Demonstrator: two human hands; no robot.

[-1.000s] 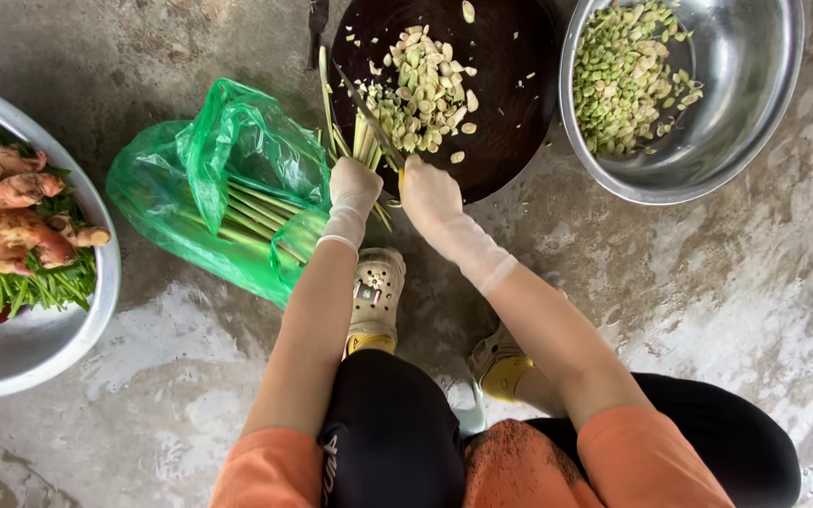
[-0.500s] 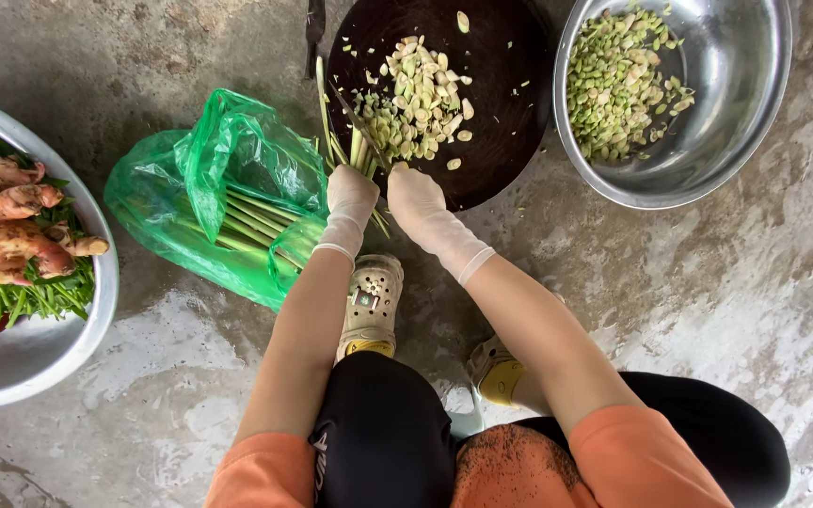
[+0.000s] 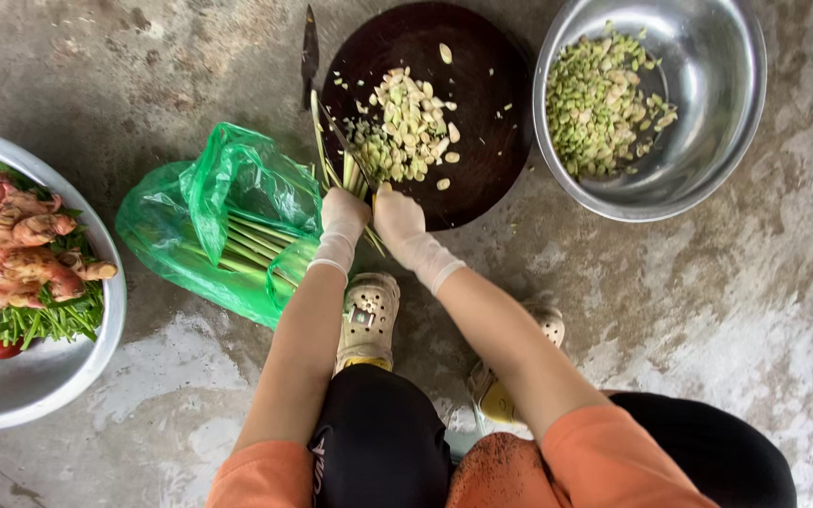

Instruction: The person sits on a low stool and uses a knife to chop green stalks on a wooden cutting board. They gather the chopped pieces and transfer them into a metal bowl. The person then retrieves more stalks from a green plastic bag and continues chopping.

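Note:
I squat over a dark round chopping board [image 3: 482,141] on the floor, with a pile of pale green sliced pieces [image 3: 406,127] on it. My left hand [image 3: 342,221], in a white glove, grips a bundle of green stalks [image 3: 331,169] at the board's near left edge. My right hand [image 3: 399,218], also gloved, is right beside it and closed on a knife [image 3: 345,146]. Its thin dark blade runs up and left across the stalks. The stalks trail back into a green plastic bag [image 3: 218,226].
A steel bowl [image 3: 717,141] at upper right holds more green slices. At the left, a metal basin [image 3: 39,376] holds ginger-like roots, green herbs and a small red fruit. My two beige clogs [image 3: 366,315] stand on the wet concrete floor below the board.
My right hand has drawn slightly closer to my left hand at the board's edge. The view has shifted a little; both hands keep their grips.

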